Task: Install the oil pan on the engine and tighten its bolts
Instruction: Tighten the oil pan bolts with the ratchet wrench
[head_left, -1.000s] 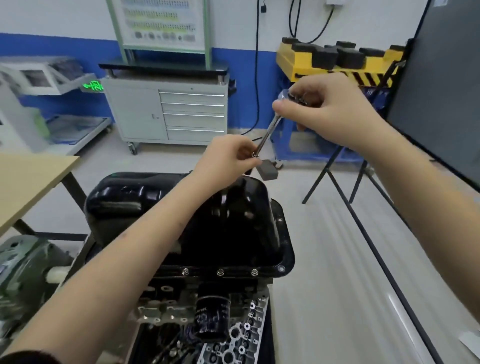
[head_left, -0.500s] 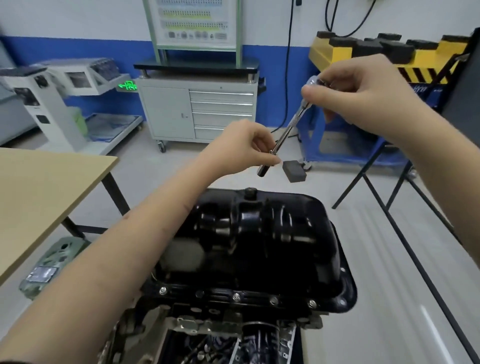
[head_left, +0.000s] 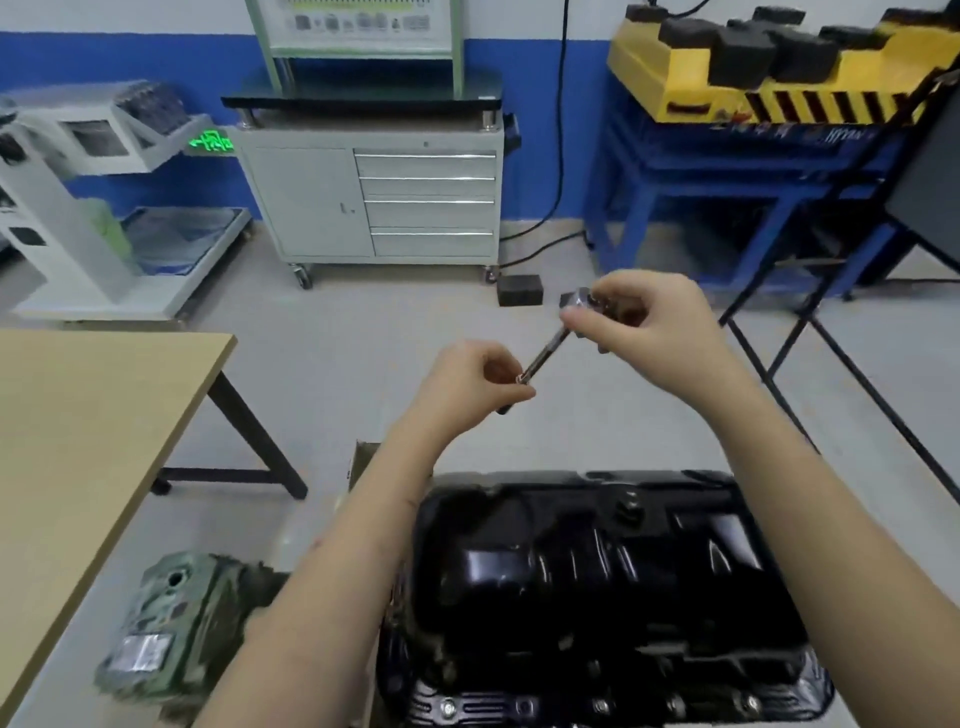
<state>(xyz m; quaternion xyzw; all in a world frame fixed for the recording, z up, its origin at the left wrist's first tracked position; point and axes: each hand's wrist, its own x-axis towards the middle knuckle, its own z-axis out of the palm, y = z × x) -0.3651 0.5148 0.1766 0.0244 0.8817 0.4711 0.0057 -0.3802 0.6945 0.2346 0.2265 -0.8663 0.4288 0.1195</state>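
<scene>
Both hands lower, nearer pan (head_left: 597, 571); left hand (head_left: 467, 384) pinches ratchet (head_left: 543, 358) handle, right hand (head_left: 644, 327) grips head (blurred).

Left hand (head_left: 470, 387) fingers curled, right hand (head_left: 649, 327) pinching; forearms raised

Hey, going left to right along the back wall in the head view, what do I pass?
White machine stand → green lit sign → grey drawer cabinet → hanging black cable → blue bench carrying yellow blocks.
</scene>
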